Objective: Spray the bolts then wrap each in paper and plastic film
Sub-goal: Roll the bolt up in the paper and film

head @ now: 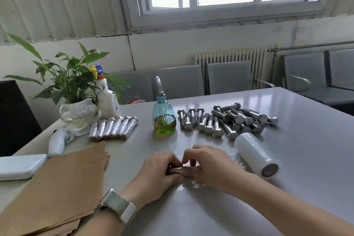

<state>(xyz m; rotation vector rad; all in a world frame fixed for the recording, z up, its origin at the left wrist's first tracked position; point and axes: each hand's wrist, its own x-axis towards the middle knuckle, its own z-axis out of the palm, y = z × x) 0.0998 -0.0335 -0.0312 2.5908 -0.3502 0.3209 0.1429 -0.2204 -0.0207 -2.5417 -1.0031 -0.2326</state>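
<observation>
On the grey table [287, 159] my left hand [159, 170] and my right hand [208, 165] both grip one wrapped bolt [177, 169] lying between them, with clear film around it and trailing to the right. A roll of plastic film [255, 154] lies just right of my right hand. Several bare steel bolts [228, 120] are heaped behind it. A blue-green spray bottle [163, 119] stands in the middle. Several wrapped bolts [114, 127] lie in a row at the left. A stack of brown paper [63, 188] covers the near left.
A potted plant [76, 101] and a white spray bottle [108, 97] stand at the far left. A white tray [19, 165] and a white object [57, 142] lie by the left edge. Grey chairs [228, 77] line the far side.
</observation>
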